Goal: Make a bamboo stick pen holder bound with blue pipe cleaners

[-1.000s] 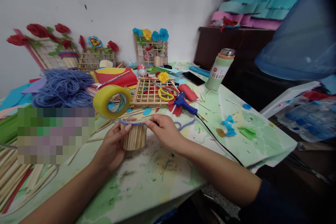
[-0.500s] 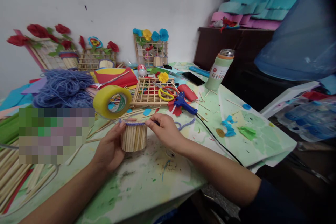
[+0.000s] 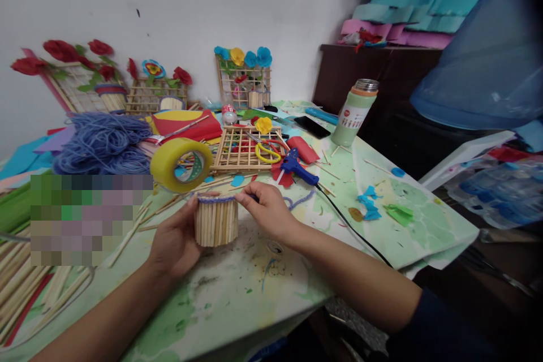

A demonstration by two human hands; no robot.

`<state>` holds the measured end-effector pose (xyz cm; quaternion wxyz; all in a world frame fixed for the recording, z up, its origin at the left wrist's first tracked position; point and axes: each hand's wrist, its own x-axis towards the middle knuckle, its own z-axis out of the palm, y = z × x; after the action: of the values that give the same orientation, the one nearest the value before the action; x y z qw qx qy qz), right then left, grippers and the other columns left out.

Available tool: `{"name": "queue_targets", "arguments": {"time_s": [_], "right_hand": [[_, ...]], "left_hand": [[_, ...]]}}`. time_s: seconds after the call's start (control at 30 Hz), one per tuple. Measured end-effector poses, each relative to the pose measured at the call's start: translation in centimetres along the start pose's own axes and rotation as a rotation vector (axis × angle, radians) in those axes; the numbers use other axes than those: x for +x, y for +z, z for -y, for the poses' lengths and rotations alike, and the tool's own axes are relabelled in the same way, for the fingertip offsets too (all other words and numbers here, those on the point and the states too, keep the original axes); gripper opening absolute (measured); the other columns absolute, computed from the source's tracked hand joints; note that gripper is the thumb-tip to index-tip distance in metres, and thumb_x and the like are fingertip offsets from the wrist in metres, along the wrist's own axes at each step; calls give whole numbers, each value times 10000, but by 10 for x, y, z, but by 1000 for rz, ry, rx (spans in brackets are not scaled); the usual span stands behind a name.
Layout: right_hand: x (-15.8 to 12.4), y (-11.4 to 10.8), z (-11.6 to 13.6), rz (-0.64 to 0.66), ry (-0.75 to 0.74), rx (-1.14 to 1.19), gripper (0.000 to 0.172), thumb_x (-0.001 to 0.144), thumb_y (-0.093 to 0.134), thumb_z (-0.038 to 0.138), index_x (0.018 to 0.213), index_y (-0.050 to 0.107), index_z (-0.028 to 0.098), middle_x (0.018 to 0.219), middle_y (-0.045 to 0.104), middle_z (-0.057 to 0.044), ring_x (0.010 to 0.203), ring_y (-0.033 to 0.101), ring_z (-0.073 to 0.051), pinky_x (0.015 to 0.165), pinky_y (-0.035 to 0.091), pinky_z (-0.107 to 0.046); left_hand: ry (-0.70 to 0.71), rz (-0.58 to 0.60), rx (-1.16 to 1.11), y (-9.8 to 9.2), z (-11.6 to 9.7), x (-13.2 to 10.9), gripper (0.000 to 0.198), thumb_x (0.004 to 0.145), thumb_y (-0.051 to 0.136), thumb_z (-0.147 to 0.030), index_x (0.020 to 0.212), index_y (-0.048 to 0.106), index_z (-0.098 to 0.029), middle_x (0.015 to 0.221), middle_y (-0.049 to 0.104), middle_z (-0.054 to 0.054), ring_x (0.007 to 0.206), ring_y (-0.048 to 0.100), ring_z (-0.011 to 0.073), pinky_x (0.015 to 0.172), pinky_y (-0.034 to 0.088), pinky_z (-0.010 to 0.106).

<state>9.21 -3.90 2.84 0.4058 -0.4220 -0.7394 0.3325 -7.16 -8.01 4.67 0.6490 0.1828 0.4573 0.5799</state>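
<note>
A small round pot of upright wooden sticks [image 3: 216, 223] has a purple braided cord [image 3: 217, 199] running along its top rim. My left hand [image 3: 176, 237] is closed around the pot's left side, thumb near the rim. With thumb and forefinger, my right hand [image 3: 267, 212] pinches the cord at the rim's right edge. The cord's loose tail [image 3: 303, 199] trails out behind that hand onto the table. Just beyond my right hand lies a blue hot glue gun [image 3: 299, 167]. A roll of yellow tape [image 3: 181, 164] stands behind the pot.
A stick lattice [image 3: 246, 150] holds yellow-handled scissors [image 3: 268, 153]. Blue yarn [image 3: 102, 141] is heaped at left, above loose sticks [image 3: 21, 283]. A green bottle [image 3: 355, 113] and a phone [image 3: 313, 126] are at the back right. The glue gun's cord [image 3: 356, 226] crosses the table's right side.
The pot has tilted or turned very slightly in my left hand. My right hand keeps its pinch on the cord in nearly the same place.
</note>
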Motion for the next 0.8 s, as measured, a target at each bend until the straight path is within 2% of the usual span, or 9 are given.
{"name": "queue_targets", "arguments": {"time_s": [0.43, 0.6, 0.73, 0.8], "right_hand": [[1, 0, 0, -14, 39, 102, 271, 837, 539, 354, 643, 480, 175, 611, 481, 38, 593, 422, -92, 566, 308, -223], [2, 2, 0, -13, 120, 235, 241, 797, 599, 382, 703, 538, 168, 640, 487, 37, 599, 424, -88, 566, 330, -214], [2, 4, -1, 66, 224, 316, 287, 796, 597, 456, 861, 574, 178, 599, 430, 58, 535, 369, -82, 509, 296, -210], [1, 5, -2, 153, 214, 385, 304, 832, 541, 475, 788, 560, 175, 560, 386, 64, 508, 336, -78, 500, 285, -215]], "left_hand": [[-25, -39, -39, 1, -1, -2, 178, 797, 564, -264, 889, 694, -185, 864, 737, 24, 726, 659, 196, 619, 560, 301], [-64, 20, -25, -4, -1, -1, 219, 762, 608, -343, 903, 697, -202, 879, 734, 34, 741, 663, 221, 627, 565, 337], [-90, 34, 13, -8, -1, 1, 298, 740, 611, -422, 926, 694, -205, 896, 725, 63, 802, 661, 265, 650, 561, 382], [-94, 40, 37, -9, -1, 2, 313, 734, 610, -449, 925, 690, -214, 909, 719, 69, 824, 659, 276, 660, 558, 390]]}}
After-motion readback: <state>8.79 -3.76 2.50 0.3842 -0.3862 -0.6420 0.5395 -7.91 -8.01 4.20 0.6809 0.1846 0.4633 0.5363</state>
